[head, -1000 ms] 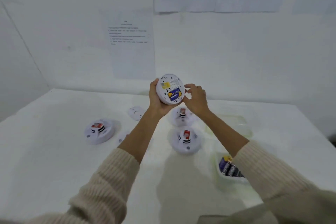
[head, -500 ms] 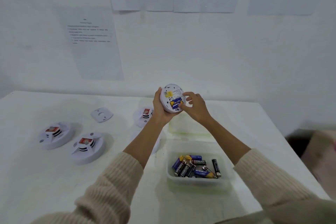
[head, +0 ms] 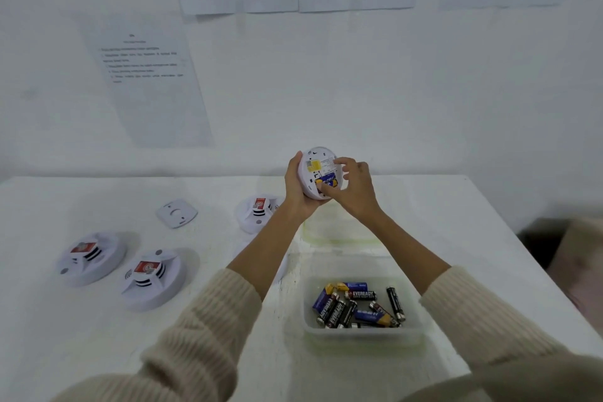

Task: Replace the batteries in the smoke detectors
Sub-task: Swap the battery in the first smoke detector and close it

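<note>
– Whereabouts of the detector (head: 318,160)?
– It is held up over the table's (head: 98,352) far middle, grasped by the left grip (head: 297,188), underside shown.
– Right grip (head: 355,188)?
– It is curled round the detector's right rim, thumb pressed on the blue battery (head: 329,179).

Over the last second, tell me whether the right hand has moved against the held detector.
Yes. The right hand came inward from the rim of the held detector onto its back, thumb now at the blue battery.

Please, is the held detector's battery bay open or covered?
Open: the blue battery shows in the back of the held detector.
</note>
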